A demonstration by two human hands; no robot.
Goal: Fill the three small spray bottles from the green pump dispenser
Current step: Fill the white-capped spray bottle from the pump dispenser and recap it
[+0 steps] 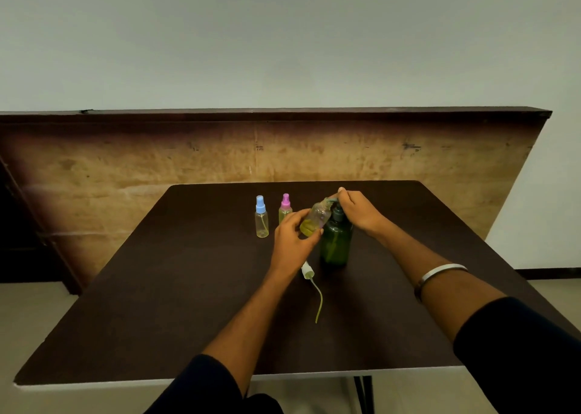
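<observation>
A person's left hand (294, 240) grips an uncapped clear spray bottle (315, 218), tilted with its mouth at the spout of the green pump dispenser (335, 240) and holding a little yellow-green liquid, while the right hand (358, 209) presses curled fingers onto the pump head. The bottle's white sprayer cap (307, 270) with its long dip tube lies on the dark table (157, 288) just in front. Blue-capped (261, 217) and pink-capped (285, 207) bottles stand upright to the left, with bare tabletop reaching to the near and left edges.
</observation>
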